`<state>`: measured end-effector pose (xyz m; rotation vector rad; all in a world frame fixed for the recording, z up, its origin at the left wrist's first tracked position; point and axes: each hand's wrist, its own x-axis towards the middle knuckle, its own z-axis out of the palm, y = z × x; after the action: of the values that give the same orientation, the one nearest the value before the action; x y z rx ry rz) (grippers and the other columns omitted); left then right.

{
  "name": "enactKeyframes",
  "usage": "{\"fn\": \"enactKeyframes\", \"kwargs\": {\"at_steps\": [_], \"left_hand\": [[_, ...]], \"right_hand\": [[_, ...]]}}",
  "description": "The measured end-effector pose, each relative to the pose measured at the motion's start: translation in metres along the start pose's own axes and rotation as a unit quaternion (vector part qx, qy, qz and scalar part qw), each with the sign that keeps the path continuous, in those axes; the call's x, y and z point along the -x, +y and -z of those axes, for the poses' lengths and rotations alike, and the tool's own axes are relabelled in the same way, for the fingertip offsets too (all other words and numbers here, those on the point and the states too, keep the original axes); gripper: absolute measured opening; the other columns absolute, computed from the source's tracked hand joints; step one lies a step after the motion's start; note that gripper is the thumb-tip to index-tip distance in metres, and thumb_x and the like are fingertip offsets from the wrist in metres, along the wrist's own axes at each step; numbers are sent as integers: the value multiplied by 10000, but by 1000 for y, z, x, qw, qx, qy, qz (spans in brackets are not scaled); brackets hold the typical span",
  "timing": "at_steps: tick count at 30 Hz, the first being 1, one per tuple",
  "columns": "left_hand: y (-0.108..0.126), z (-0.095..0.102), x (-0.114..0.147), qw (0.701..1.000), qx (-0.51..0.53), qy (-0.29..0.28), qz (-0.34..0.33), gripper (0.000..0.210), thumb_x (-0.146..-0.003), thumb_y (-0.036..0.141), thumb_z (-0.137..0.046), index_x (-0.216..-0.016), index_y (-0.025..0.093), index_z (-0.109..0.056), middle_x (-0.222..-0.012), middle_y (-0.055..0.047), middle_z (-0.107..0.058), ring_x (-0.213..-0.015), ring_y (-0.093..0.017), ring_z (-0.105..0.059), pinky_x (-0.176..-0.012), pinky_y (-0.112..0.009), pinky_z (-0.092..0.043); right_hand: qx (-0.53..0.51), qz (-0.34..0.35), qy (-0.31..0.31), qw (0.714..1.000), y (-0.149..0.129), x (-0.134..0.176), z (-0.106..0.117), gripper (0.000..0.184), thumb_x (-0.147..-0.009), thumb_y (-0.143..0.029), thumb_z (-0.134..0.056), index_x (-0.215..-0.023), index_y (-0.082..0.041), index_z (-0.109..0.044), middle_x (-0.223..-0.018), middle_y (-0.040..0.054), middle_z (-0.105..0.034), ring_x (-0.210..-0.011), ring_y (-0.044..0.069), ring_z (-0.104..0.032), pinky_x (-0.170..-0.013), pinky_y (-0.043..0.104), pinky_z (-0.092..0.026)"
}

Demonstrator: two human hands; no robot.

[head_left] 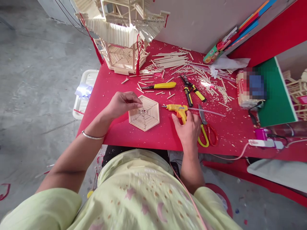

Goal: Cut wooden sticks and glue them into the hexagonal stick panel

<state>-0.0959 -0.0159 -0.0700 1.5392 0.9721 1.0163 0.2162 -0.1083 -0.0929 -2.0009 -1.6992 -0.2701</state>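
A flat hexagon of thin wooden sticks (145, 123), laid in rings, rests on the red table near its front edge. Over the hexagon's upper left is my left hand (122, 103), its fingertips pinched together; what they hold, if anything, is too small to make out. The yellow hot glue gun (176, 108) lies on its side to the right, its nozzle toward the hexagon and a clear glue stick out of its back. Around its handle are the thumb and fingers of my right hand (188, 127). Scissors (203, 118) with yellow and red handles lie just beside that hand.
Behind are a yellow utility knife (164, 85), black-and-yellow cutters (190, 89) and many loose sticks (170, 60). A stick-built pavilion (124, 54) with red tassels stands at the back left. A power strip (265, 143) with cables lies on the right of the red table (115, 135).
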Motion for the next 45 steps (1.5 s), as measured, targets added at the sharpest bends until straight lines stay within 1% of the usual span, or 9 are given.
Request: {"fn": "enactKeyframes", "kwargs": {"at_steps": [3, 5, 9, 12, 20, 29, 31, 36, 45], "left_hand": [[3, 0, 1, 988, 138, -32, 61, 298, -673, 430, -966, -756, 189, -813, -696, -36, -665, -520, -76, -465, -461, -255, -347], [4, -1, 0, 975, 198, -49, 86, 312, -631, 426, -991, -729, 196, -804, -631, -10, -608, -463, -47, -368, -413, -241, -258], [5, -1, -1, 960, 246, -61, 120, 305, -586, 381, -1016, -706, 197, -806, -619, -2, -588, -442, -35, -362, -399, -225, -226], [6, -1, 0, 953, 262, -71, 132, 298, -590, 375, -1017, -708, 194, -811, -581, 4, -569, -434, -34, -351, -407, -221, -224], [7, 3, 1, 949, 263, -80, 156, 399, -531, 452, -1037, -693, 175, -799, -569, 2, -556, -448, -36, -350, -413, -216, -215], [5, -1, 1, 958, 221, -88, 160, 470, -537, 515, -1019, -722, 138, -809, -557, -13, -563, -450, -52, -339, -431, -246, -230], [5, -1, 0, 963, 208, -62, 161, 464, -549, 509, -1015, -746, 139, -816, -552, -5, -560, -461, -56, -366, -438, -241, -244], [-3, 5, -3, 980, 152, 76, 106, 394, -634, 475, -967, -749, 139, -796, -572, 1, -587, -494, -64, -436, -466, -234, -290], [5, 5, -3, 987, 101, 88, 87, 403, -681, 468, -928, -753, 107, -763, -613, -10, -635, -536, -78, -505, -513, -245, -382]], "right_hand": [[-90, 56, 51, 993, -25, -5, 17, 394, -1006, -505, -667, -1214, -183, -759, -1126, 146, -709, -1086, 287, -658, -963, 449, -528], [-174, 115, 34, 977, -53, -11, 27, 245, -1060, -393, -604, -1095, -235, -787, -1027, 85, -714, -1005, 221, -663, -948, 389, -531], [-194, 233, -14, 953, -104, -24, 33, 209, -1076, -339, -590, -1064, -288, -793, -989, 36, -729, -973, 194, -636, -932, 358, -491], [-180, 279, -18, 943, -119, -34, 28, 215, -1087, -322, -573, -1084, -285, -785, -997, 25, -740, -962, 187, -617, -904, 341, -459], [-130, 364, -92, 918, -125, -56, 27, 241, -1105, -305, -523, -1104, -283, -763, -997, 44, -696, -995, 203, -583, -889, 351, -420], [-86, 402, -115, 904, -124, -63, 25, 318, -1127, -266, -418, -1007, -218, -709, -1011, 67, -692, -985, 220, -562, -870, 359, -409], [-59, 406, -121, 904, -119, -63, 17, 334, -1133, -277, -404, -1003, -210, -705, -1009, 70, -692, -984, 226, -553, -853, 362, -403], [15, 456, -149, 878, -106, -65, -11, 326, -1121, -207, -404, -1017, -193, -713, -999, 78, -683, -948, 233, -516, -770, 372, -361], [45, 508, -172, 843, -109, -64, -24, 280, -1084, -138, -458, -999, -176, -723, -993, 83, -682, -952, 241, -510, -754, 375, -339]]}}
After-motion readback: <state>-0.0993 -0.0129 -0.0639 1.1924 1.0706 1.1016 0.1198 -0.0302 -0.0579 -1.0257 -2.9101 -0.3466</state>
